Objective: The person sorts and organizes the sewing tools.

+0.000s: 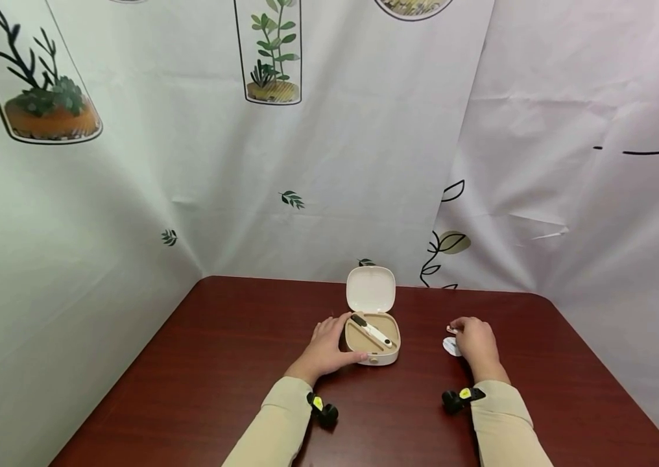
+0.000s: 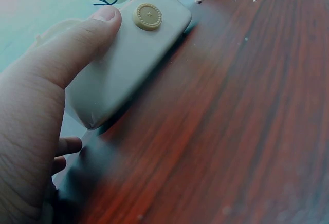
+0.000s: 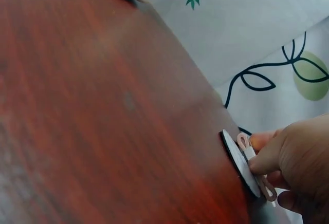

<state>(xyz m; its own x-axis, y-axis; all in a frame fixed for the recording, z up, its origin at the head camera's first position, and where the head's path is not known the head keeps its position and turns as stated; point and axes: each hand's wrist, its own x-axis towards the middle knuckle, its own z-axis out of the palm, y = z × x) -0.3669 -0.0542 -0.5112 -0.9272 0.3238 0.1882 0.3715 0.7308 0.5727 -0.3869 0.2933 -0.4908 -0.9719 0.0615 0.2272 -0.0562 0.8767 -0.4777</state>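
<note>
A small white case [image 1: 379, 359] with a beige inside stands on the table, its lid [image 1: 371, 289] raised at the back. A slim white tool with a dark end [image 1: 371, 331] lies slantwise in it. My left hand [image 1: 326, 347] holds the case at its left side, the thumb on the front wall beside the round beige button [image 2: 147, 17]. To the right, my right hand [image 1: 477, 344] pinches a looped pinkish cord with a white band [image 3: 251, 154]. Just beside the cord is a flat white disc [image 3: 237, 160] with a dark edge, on the table.
The dark red wooden table [image 1: 236, 389] ends at a pale printed cloth [image 1: 329, 162] behind and on both sides. A black wrist camera [image 1: 325, 412] sits on the left wrist, and another camera [image 1: 455, 401] on the right.
</note>
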